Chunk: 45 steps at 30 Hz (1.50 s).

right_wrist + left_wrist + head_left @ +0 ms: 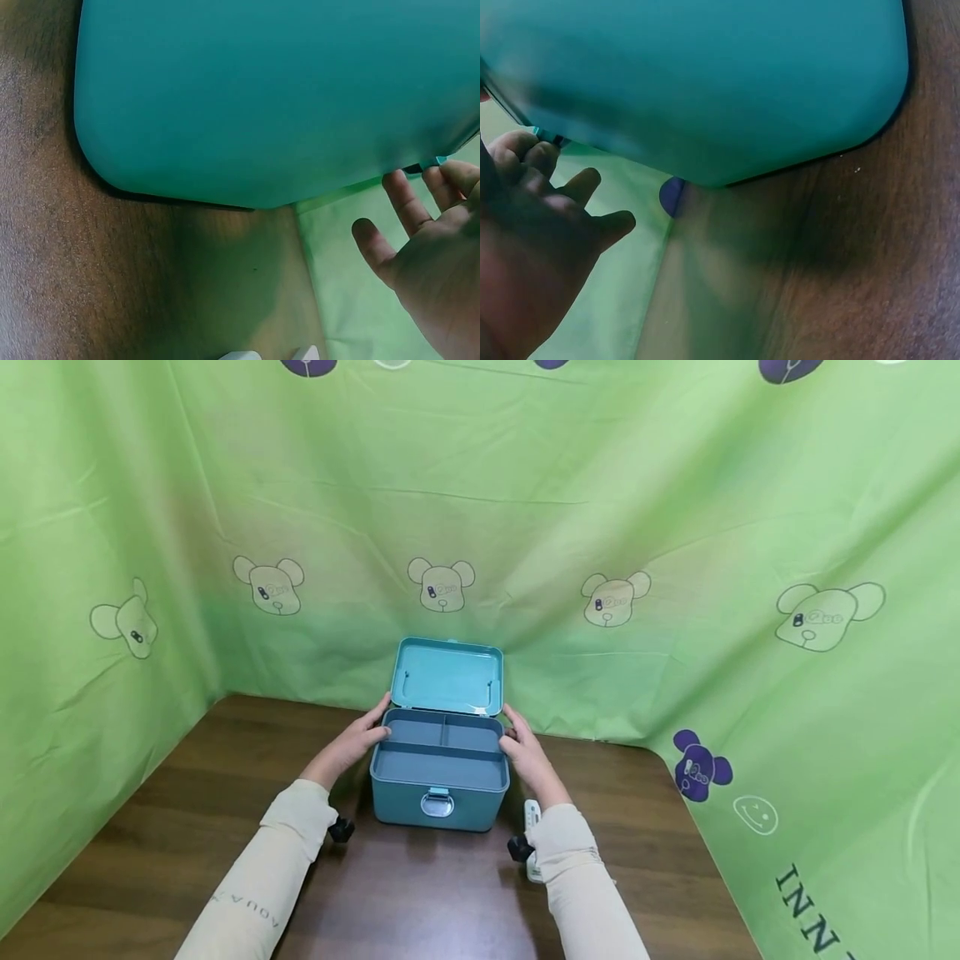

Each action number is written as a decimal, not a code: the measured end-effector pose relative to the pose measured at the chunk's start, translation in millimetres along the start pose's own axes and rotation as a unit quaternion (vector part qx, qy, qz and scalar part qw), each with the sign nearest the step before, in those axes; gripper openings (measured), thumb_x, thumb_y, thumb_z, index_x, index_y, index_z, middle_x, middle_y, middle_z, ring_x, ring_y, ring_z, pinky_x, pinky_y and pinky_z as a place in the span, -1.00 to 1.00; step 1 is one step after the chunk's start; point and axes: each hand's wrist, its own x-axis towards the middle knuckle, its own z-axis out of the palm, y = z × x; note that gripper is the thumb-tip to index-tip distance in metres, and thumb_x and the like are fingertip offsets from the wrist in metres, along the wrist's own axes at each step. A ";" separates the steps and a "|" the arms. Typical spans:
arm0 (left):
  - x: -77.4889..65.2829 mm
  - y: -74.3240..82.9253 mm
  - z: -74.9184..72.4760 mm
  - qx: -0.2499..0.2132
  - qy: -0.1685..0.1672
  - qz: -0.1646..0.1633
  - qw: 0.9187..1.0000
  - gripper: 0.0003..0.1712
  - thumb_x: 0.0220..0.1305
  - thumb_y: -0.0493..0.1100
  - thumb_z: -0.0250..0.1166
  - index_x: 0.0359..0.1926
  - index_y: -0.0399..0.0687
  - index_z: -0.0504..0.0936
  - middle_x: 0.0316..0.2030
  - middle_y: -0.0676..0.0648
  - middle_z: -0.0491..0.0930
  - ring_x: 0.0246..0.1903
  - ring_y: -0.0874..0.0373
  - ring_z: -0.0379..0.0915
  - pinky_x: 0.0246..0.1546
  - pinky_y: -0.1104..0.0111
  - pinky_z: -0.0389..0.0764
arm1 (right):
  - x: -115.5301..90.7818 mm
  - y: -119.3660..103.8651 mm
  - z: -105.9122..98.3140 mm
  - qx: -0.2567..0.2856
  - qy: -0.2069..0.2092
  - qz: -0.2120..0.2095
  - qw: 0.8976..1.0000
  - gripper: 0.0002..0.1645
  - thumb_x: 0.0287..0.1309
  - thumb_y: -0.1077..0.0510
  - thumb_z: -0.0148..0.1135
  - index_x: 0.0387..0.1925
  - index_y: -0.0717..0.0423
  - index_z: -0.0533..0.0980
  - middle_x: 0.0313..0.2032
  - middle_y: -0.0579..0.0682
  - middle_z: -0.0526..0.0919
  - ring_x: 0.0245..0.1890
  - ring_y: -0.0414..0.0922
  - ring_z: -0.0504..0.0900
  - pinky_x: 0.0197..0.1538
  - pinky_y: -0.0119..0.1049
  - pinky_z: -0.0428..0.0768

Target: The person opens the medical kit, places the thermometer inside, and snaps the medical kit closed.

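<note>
A teal storage box (397, 806) stands on the table with its lid (448, 677) tipped up and back. Inside its top sits a grey-blue tray (438, 768), divided into a wide front section and two smaller rear ones, with nothing in them. My left hand (352, 748) grips the box's left rear edge, thumb at the rim and fingers toward the hinge. On the opposite side my right hand (529, 762) grips the right rear edge the same way. Both wrist views show fingertips by the hinge, with the outer fingers (615, 225) off the wall; the thumbs are mostly hidden there.
A white slim object (532, 817) lies on the wooden table (420, 902), partly hidden by my right wrist. A metal-faced latch (437, 803) is on the box front. Green cloth (525, 527) with bear prints hangs close behind and at both sides.
</note>
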 end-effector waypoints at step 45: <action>-22.5 6.0 2.0 -0.031 -0.020 -0.062 0.997 -0.15 0.56 0.07 0.06 0.67 0.16 -0.15 0.64 -0.18 -0.17 0.60 -0.26 -0.26 0.50 -0.30 -0.07 | -32.2 -3.6 -0.4 0.032 -0.031 0.031 0.999 -0.19 0.48 0.16 0.00 0.64 0.08 -0.02 0.58 0.23 0.05 0.58 0.18 0.04 0.56 0.16 0.11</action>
